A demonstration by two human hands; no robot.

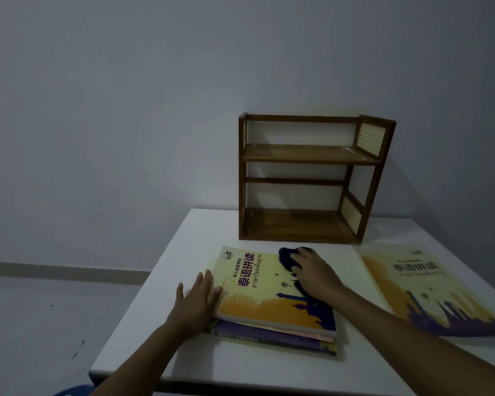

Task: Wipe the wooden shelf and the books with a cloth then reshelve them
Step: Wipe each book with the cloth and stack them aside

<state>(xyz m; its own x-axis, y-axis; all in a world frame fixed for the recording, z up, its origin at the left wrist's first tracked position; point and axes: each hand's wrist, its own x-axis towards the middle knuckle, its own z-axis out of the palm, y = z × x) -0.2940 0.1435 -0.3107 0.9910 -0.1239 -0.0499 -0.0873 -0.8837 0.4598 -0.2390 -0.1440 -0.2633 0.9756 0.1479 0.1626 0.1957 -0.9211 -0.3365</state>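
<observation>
A small two-tier wooden shelf (312, 178) stands bare at the back of the white table (166, 332). In front of it lies a stack of books; the top one (257, 298) has a yellow cover with a dark skyline. My right hand (315, 277) presses a dark blue cloth (287, 260) onto the upper right part of that cover. My left hand (197, 301) lies flat with straight fingers against the stack's left edge. A second book with the same yellow cover (429, 290) lies apart on the right side of the table.
Under the top book, a purple-covered book (269, 335) and others show at the stack's front edge. A grey wall rises behind the shelf. The floor lies to the left of the table, and a blue object (75, 391) peeks out at the bottom edge.
</observation>
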